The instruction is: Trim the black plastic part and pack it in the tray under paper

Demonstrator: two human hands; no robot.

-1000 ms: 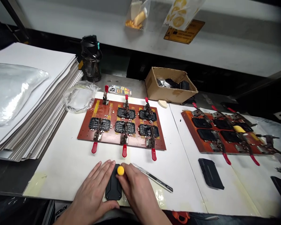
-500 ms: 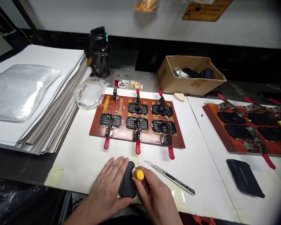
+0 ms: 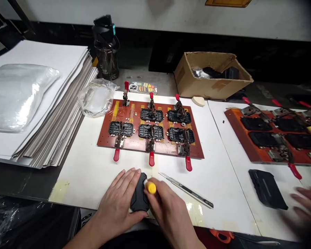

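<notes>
Pinning black plastic casing (image 3: 139, 194) on white counter (image 3: 83, 186), left grip (image 3: 116, 204) clamped around it, apparently for steadiness | pressing yellow-handled tool (image 3: 151, 187) at casing's edge, right grip (image 3: 168, 204) clamped on it | keeping utility knife (image 3: 186, 191) just beside, below jig board (image 3: 106, 145)

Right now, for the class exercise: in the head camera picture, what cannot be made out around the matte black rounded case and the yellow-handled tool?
Head view:
The black rounded case: its edges are partly covered by the left hand and right hand.
The yellow-handled tool: its shaft and tip are blurred and hidden by the right hand.
The orange object: cut off by the bottom edge.
A co-worker's hand: blurred, cut off by the right edge.
</notes>
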